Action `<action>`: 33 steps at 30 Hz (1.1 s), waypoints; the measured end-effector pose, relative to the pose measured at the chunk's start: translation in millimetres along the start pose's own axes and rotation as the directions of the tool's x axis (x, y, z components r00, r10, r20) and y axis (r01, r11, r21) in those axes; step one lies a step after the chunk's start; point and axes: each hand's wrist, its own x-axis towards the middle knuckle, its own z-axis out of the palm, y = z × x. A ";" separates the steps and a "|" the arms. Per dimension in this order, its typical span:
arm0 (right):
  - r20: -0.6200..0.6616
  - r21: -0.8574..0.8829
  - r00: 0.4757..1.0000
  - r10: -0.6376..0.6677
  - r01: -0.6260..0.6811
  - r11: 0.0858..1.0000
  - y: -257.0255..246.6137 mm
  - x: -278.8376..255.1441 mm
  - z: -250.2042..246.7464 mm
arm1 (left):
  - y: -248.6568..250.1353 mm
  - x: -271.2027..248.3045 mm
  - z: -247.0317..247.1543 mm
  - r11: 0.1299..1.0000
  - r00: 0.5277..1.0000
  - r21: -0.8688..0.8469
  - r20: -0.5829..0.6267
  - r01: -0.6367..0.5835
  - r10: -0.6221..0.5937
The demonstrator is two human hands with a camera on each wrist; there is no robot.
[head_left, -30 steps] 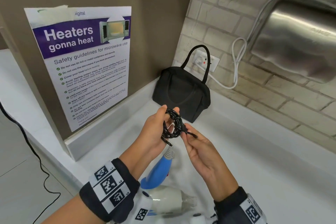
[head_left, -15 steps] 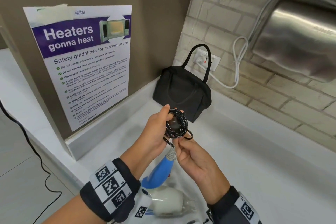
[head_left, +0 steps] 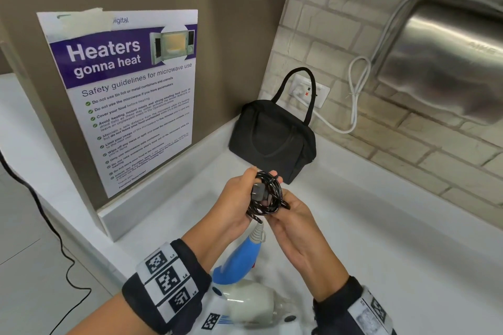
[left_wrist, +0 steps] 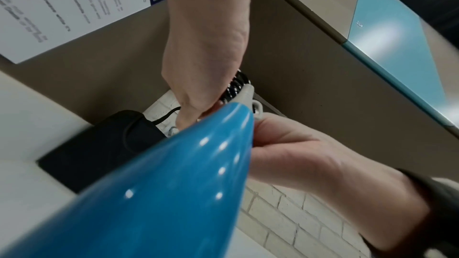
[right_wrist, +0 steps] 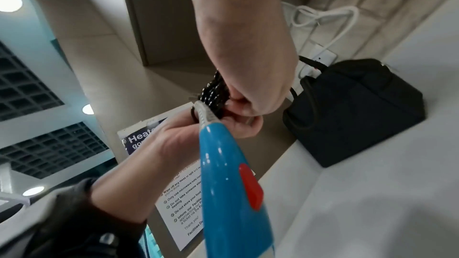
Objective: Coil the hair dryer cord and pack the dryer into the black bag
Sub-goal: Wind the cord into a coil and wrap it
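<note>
Nearest the camera, a hair dryer with a glossy blue plastic handle (head_left: 241, 258) and a pale cream barrel (head_left: 249, 304) is seen hanging just below the wrists, apparently suspended by its cord; whether the barrel touches the white table (head_left: 381, 239) cannot be told. A red switch (right_wrist: 250, 187) is set into the handle. Just above, a black braided cord wound into a small coil (head_left: 268, 196) is held between both hands. The left hand (head_left: 239, 198) is curled round the coil's left side, thumb on top, with the black plug (head_left: 258, 192) lying against the loops. The right hand (head_left: 296, 221) is cupped under the coil's right side, its fingers bent against the loops. The winding is judged nearly finished.

The cord is likely soft and springy, so the loops may unwind if released; they are best kept pinched together. The glossy handle is probably slippery and the dryer light but rigid, so it is best taken round the handle, coil tucked against it.

Farther back, a black fabric bag with loop handles (head_left: 272, 136) is stood in the table's corner, apparently closed, well apart from the hands. Behind it, a white wall socket (head_left: 310, 90) is mounted on pale brick.
</note>
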 end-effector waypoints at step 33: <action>0.203 -0.730 0.963 -0.177 0.269 0.628 -27.0 -86.2 5.5 | 13.0 5.7 6.9 0.987 0.974 0.030 -0.159 -0.158 0.161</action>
